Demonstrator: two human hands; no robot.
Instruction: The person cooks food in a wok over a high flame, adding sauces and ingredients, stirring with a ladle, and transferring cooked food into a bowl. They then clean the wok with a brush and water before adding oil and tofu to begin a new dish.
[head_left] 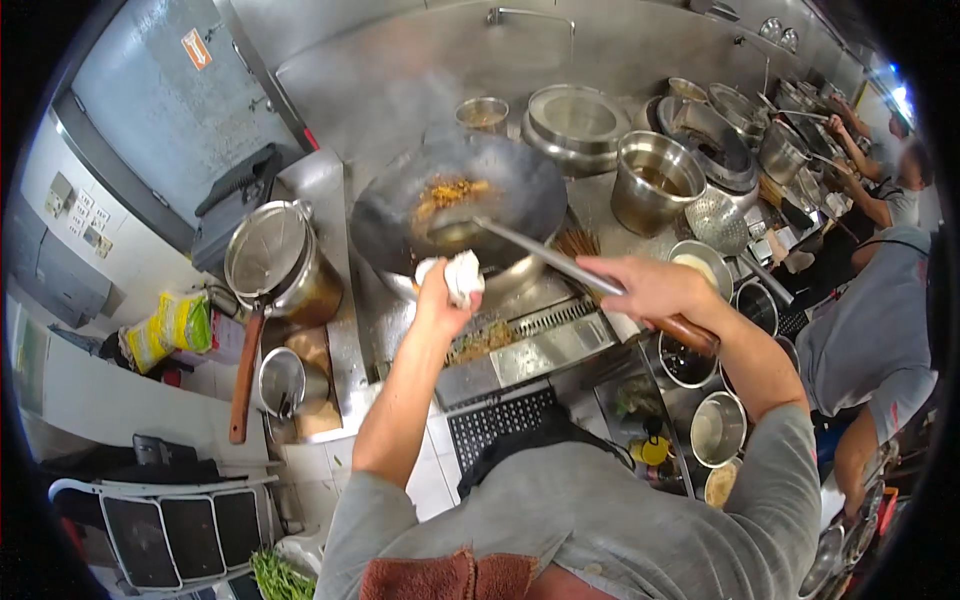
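My left hand [442,305] is closed on a bunched white cloth [462,276] at the near rim of a large dark wok [388,228]; whether it grips the wok beneath is hidden. Orange-brown food [448,192] sits in the wok under haze. My right hand [650,290] holds a long steel ladle [540,253] with a wooden handle [690,332]; the ladle's head rests inside the wok, in or beside the food. The wok stands on a steel range with scraps along its front channel.
A strainer on a pot [310,275] stands left; a stockpot [640,210], perforated skimmer [717,222] and several bowls [718,428] line the right. Co-workers [865,330] work at far right. A folded step stool [165,530] and greens [280,580] are at lower left.
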